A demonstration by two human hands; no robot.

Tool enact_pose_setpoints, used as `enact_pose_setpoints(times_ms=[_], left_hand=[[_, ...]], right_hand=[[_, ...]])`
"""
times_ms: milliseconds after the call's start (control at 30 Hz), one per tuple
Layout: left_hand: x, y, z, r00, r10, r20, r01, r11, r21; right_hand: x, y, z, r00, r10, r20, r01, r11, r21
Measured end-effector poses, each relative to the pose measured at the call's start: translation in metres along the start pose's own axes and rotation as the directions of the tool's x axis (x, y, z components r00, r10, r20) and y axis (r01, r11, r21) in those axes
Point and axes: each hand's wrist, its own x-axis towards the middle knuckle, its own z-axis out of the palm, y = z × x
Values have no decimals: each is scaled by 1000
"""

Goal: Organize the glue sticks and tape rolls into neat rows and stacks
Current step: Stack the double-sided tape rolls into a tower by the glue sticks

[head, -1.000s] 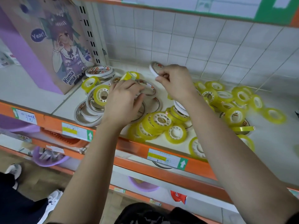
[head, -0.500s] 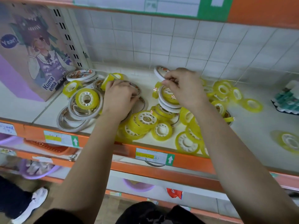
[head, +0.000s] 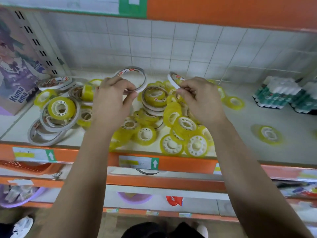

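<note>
A heap of small yellow tape rolls (head: 181,127) and thin white ring-shaped tape rolls (head: 51,124) lies scattered on the white shelf (head: 257,152). My left hand (head: 111,100) holds one large thin white tape ring (head: 135,74) lifted above the heap, tilted on edge. My right hand (head: 200,100) pinches a second thin white tape roll (head: 174,79) by its rim, also raised. Between the hands a short stack of white rings with a yellow roll on top (head: 154,100) stands in the pile. Packs of glue sticks (head: 277,93) with green bodies sit at the right.
A cardboard box with a cartoon figure (head: 17,74) stands at the left. One yellow roll (head: 270,134) lies apart at the right. The shelf has an orange front edge (head: 180,163) with price labels and a tiled back wall; lower shelves hold purple bowls.
My left hand has come off the pile and lifted a white tape ring. My right hand kept its roll raised. The view shifted right, showing the glue stick packs.
</note>
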Motion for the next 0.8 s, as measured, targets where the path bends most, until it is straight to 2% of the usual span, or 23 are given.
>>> enact_pose_setpoints(times_ms=[300, 467, 800], left_hand=[[2, 105, 35, 993, 115, 24, -109, 979, -170], [2, 174, 73, 978, 210, 14, -203, 958, -200], [14, 326, 165, 962, 273, -2, -263, 923, -282]], right_hand=[[-44, 56, -80, 989, 40, -144, -48, 997, -57], [-72, 104, -139, 973, 56, -222, -82, 991, -106], [-111, 225, -263, 964, 82, -252, -125, 979, -163]])
